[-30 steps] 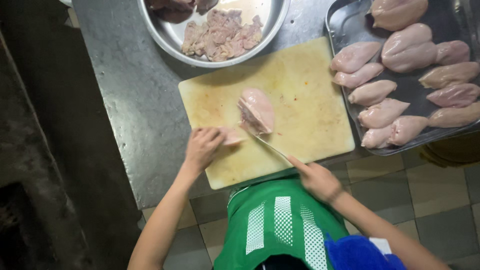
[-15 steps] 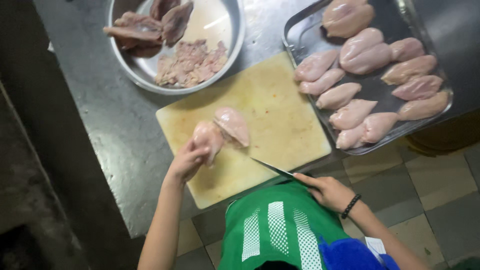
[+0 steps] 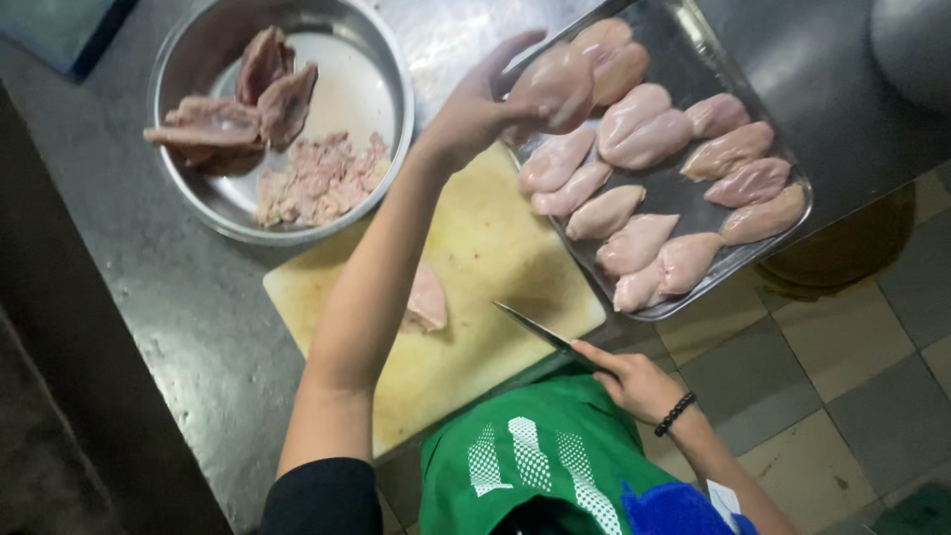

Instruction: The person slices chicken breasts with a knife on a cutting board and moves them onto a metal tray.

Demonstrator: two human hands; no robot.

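My left hand (image 3: 477, 107) reaches across the yellow cutting board (image 3: 495, 248) and holds a raw chicken breast piece (image 3: 555, 87) over the near corner of the metal tray (image 3: 698, 69), which is filled with several trimmed chicken pieces (image 3: 644, 124). Near the board's front edge my right hand (image 3: 639, 381) grips a knife (image 3: 535, 329), its blade resting flat and pointing left over the board. One more chicken piece (image 3: 428, 300) lies on the board, partly hidden behind my left forearm.
A round metal bowl (image 3: 188, 59) at the back left holds darker meat pieces and a heap of trimmings (image 3: 322, 178). Everything stands on a dark steel counter (image 3: 168, 297). Tiled floor (image 3: 842, 376) lies below at the right.
My left hand has lifted one chicken piece off the board and carried it right to the tray. The knife hand has stayed by the board's front edge.
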